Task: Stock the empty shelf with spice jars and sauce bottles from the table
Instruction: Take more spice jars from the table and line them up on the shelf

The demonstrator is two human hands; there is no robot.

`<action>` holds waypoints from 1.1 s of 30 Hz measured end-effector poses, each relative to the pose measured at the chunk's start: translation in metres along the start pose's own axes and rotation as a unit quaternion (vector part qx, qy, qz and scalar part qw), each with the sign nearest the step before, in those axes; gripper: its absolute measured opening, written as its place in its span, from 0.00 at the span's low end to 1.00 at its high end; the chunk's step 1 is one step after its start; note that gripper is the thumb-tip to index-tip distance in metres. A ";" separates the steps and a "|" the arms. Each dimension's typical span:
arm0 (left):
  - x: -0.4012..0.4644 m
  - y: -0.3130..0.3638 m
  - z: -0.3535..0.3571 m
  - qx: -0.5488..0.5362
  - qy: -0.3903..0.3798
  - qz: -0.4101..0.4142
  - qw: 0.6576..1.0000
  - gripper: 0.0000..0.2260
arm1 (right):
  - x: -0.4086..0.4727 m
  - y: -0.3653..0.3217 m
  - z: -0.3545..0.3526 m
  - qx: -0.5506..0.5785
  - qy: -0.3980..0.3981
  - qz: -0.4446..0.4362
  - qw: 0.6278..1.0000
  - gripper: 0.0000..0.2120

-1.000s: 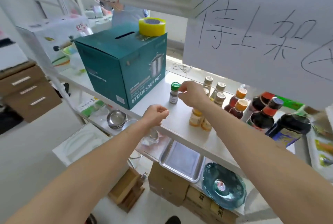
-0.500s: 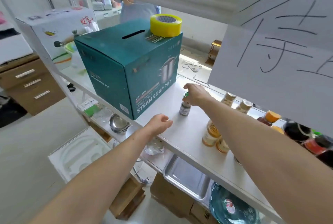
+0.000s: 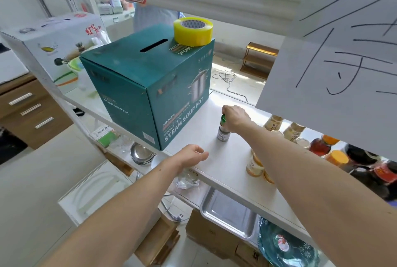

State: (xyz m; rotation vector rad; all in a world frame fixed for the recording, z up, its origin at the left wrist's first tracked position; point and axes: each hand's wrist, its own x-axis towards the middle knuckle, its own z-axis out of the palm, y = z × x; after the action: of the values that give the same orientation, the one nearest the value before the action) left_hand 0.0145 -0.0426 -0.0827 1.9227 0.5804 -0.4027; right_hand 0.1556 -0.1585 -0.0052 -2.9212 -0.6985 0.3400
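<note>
Gripping green-capped spice jar (image 3: pixel 223 132) upright on shelf (image 3: pixel 225 172), right hand (image 3: pixel 235 119)

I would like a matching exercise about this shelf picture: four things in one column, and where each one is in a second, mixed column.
Things:
1. yellow tape roll
2. green-capped spice jar
3. left hand
4. metal tray

Places:
A. on the shelf below
B. under the right hand
C. on top of the teal box
D. at the front edge of the white shelf, holding nothing

Pairs: 1-C, 2-B, 3-D, 4-A
</note>
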 end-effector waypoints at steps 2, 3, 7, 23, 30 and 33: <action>-0.001 0.000 -0.001 0.000 -0.007 0.000 1.000 0.22 | -0.004 -0.001 -0.002 -0.001 -0.001 -0.003 1.000 0.17; -0.001 0.000 -0.002 0.001 -0.008 0.002 1.000 0.22 | -0.007 -0.003 -0.003 0.001 -0.001 -0.007 1.000 0.17; -0.005 0.002 -0.005 -0.005 -0.017 0.014 1.000 0.25 | -0.023 -0.009 -0.012 0.008 0.000 -0.023 1.000 0.18; -0.078 0.021 0.027 0.006 -0.122 0.180 0.976 0.19 | -0.182 -0.002 -0.043 0.112 0.048 0.037 0.992 0.23; -0.121 0.029 0.102 0.048 -0.246 0.195 0.948 0.17 | -0.284 0.050 -0.024 0.155 0.078 0.141 0.975 0.22; -0.141 0.036 0.147 0.072 -0.296 0.195 0.932 0.18 | -0.330 0.083 -0.016 0.167 0.083 0.202 0.961 0.22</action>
State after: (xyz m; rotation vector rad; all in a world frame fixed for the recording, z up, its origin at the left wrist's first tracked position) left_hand -0.0844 -0.2195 -0.0413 1.8677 -0.2312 -0.7395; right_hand -0.0907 -0.3845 0.0587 -2.7008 -0.0080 0.2166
